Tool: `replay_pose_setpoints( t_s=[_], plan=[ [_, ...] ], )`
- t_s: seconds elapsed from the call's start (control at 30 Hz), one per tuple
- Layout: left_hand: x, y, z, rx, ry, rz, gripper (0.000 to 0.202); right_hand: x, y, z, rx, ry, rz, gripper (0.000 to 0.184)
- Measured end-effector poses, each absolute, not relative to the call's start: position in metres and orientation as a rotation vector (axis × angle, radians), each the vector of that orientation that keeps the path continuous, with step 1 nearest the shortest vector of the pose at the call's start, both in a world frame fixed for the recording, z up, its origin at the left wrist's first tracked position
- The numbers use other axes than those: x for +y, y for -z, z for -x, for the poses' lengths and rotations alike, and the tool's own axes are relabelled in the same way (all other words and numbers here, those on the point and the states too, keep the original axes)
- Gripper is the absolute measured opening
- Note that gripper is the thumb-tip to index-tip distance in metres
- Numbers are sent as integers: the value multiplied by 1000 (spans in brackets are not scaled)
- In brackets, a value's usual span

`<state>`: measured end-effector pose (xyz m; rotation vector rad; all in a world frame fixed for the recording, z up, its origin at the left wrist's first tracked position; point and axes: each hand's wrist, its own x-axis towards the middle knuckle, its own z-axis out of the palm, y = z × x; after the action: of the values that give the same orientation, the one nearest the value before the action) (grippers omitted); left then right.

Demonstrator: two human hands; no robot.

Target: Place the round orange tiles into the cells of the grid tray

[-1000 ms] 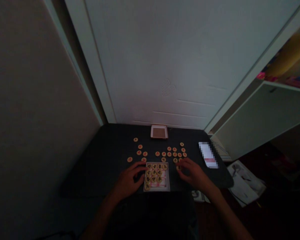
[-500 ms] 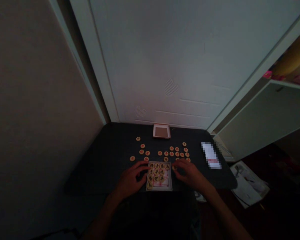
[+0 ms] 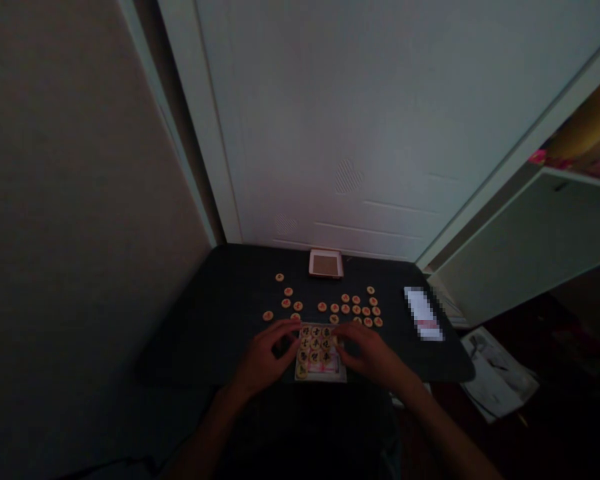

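A shallow square box (image 3: 336, 375) sits near the table's front edge, with rows of round xiangqi pieces (image 3: 315, 357) marked in black inside it. At its left side, my left hand (image 3: 264, 355) curls its thumb and fingertips against the rim, steadying it. My right hand (image 3: 369, 345) reaches over the right rim. Between its thumb and forefinger is a xiangqi piece (image 3: 335, 340), partly hidden by the fingers, over the box's upper right part. Beyond the box lie several loose xiangqi pieces (image 3: 345, 309), most with red characters.
A box lid (image 3: 326, 266) rests at the back of the dark table (image 3: 195, 333), against a white panel (image 3: 300, 133). On the right lies a phone (image 3: 423, 313) with a lit, blurred screen. Papers (image 3: 500, 373) are below the table at right.
My right hand has moved left, carrying a xiangqi piece from beside the box to above its right part. My left hand stays at the box's left side. The view has shifted slightly.
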<state>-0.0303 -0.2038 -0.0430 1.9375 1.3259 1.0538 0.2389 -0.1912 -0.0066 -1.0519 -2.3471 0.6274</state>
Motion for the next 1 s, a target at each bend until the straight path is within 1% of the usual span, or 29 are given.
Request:
replay_pose_setpoints(
  t_s=[0.2,0.4,0.47,0.6,0.7,0.9,1.0],
  plan=[
    [-207,19,-3,1184,-1041,-1569,35,-197,-6,-219,-2299,-587,971,35],
    [-203,19,-18,1129,-1028,-1269,38,-200,5,-208,-2256,-495,920,50],
    [-202,19,-18,1138,-1018,-1236,38,-201,11,-207,-2228,-435,912,51],
    [-200,17,-18,1156,-1007,-1250,33,-202,18,-208,-2224,-311,904,47],
    [-198,13,-18,1128,-956,-1295,37,-201,17,-210,-2213,-241,890,44],
    [-193,7,-17,1072,-826,-1370,38,-201,19,-219,-2214,-219,900,32],
    [-188,9,-16,996,-758,-1380,38,-202,26,-224,-2201,-233,931,30]
  ],
)
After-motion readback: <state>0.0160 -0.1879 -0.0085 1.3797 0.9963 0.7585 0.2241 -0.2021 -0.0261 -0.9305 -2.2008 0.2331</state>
